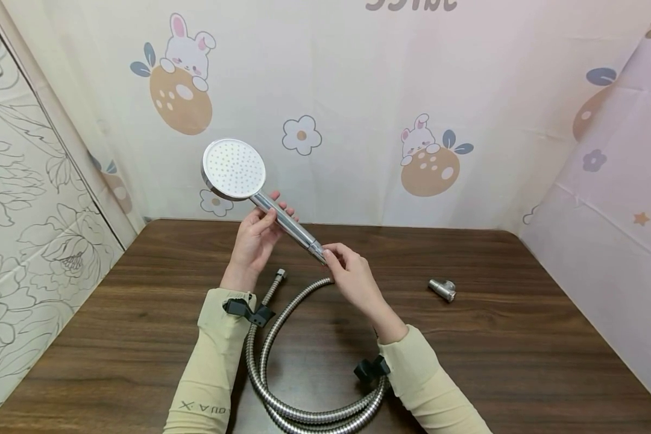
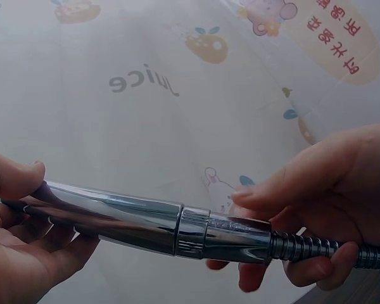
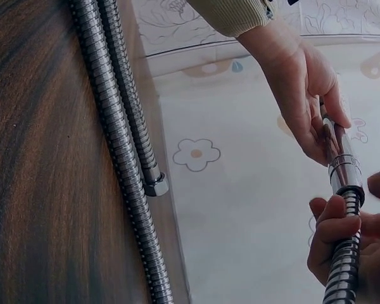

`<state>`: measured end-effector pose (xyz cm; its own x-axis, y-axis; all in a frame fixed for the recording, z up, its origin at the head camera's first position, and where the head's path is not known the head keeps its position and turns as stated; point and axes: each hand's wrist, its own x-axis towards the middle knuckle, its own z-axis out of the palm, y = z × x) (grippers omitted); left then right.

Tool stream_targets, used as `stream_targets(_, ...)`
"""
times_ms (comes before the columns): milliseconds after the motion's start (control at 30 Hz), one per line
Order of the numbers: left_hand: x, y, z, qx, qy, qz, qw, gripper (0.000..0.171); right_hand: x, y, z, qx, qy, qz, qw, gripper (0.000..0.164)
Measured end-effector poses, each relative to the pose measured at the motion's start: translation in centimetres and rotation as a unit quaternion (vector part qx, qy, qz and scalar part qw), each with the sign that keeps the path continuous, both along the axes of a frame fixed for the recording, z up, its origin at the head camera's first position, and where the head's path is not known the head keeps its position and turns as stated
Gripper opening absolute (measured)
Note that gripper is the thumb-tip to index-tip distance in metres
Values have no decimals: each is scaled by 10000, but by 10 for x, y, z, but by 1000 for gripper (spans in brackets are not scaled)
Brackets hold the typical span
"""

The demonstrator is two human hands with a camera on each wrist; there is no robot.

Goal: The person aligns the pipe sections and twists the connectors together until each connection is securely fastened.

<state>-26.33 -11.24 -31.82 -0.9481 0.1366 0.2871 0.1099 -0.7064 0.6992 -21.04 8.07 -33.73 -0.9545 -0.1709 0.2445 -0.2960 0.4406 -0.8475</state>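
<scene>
My left hand (image 1: 253, 241) grips the chrome handle of a shower head (image 1: 234, 169), thumb on top and fingers beneath. Its round white face is tilted up at the upper left, above the table's far edge. A smooth chrome connector (image 2: 237, 239) sits against the handle's lower end, with a ribbed metal hose (image 2: 307, 248) running out of it. My right hand (image 1: 356, 280) holds the hose at this connector, fingers curled under it and thumb beside the connector. From there the hose drops into loose coils on the table between my forearms.
The hose's other end, a hex nut (image 3: 156, 185), lies on the table beside my left wrist. A small chrome tee-shaped fitting (image 1: 443, 290) lies to the right on the dark wooden table (image 1: 499, 349). Patterned curtains (image 1: 352, 175) stand behind and at both sides.
</scene>
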Motion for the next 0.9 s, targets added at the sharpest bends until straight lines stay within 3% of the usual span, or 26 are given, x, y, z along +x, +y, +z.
stream_targets(233,0,-1,-1,-85,18,12,10000,47,-2,1,-3,-27,148,-83,9999,38)
stream_targets(600,1,0,0,-102,-10,50,9999,46,-2,1,-4,-98,397,-53,9992,24)
stream_targets(900,0,0,0,-26,-43,35,10000,45,0,1,-1,11,331,3,9995,18)
